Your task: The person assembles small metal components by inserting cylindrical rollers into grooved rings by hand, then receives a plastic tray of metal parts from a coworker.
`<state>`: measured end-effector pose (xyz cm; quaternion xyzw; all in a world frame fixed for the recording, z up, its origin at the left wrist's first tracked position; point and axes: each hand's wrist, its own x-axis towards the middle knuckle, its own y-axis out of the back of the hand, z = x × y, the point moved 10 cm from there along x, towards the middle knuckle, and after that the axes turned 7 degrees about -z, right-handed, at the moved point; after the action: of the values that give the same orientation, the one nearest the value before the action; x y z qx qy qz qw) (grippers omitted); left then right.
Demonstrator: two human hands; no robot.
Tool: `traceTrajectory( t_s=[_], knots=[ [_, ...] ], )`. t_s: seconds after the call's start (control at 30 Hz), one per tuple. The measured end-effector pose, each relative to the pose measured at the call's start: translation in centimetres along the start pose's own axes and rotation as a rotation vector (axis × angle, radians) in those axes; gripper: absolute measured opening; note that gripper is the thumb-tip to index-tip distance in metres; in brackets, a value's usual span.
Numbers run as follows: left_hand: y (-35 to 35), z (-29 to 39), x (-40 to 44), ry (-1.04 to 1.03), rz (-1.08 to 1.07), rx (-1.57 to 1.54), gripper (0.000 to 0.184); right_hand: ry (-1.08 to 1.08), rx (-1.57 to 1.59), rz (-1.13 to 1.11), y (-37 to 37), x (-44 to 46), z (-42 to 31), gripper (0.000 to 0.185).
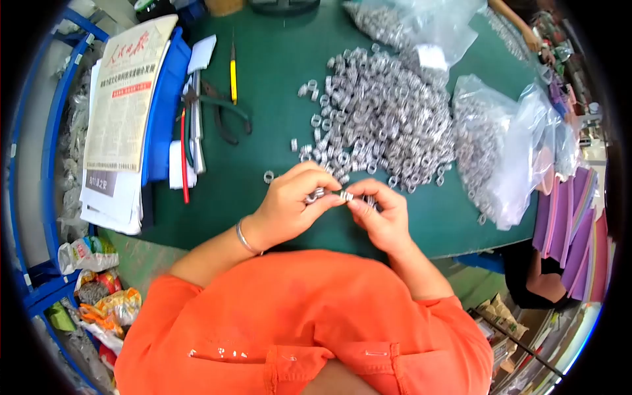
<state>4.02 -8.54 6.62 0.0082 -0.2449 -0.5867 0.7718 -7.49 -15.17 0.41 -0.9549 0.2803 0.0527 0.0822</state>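
Observation:
A large pile of small metal rings [395, 112] lies on the green table, just beyond my hands. My left hand [293, 201], with a bracelet at its wrist, is closed around several rings [316, 195]. Thumb and fingers of my right hand [382, 214] are closed too, with more rings partly hidden in the palm. Between the fingertips of both hands is one small ring piece [346, 195], touched from each side. A single loose ring [268, 176] lies to the left of my left hand.
Pliers [220, 108], a yellow-handled tool [233, 79] and a red stick [184, 158] lie at the left, beside a newspaper [122, 99] on a blue tray [161, 125]. Clear bags of rings [484, 145] lie at the right. Another person's arm [513, 23] shows at the upper right.

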Motion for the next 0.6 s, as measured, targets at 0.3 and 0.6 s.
traceTrajectory(
  t_s=[0.3,0.6],
  knots=[
    [-0.3,-8.6,-1.2,0.497,0.235,-1.288,0.022,-0.333,0.098,-0.19,0.5,5.3,-3.8,0.016],
    [0.0,-9.0,-1.7,0.45,0.229,-1.287,0.014,0.274,0.327,0.227,11.3,20.8,-19.9,0.016]
  ],
)
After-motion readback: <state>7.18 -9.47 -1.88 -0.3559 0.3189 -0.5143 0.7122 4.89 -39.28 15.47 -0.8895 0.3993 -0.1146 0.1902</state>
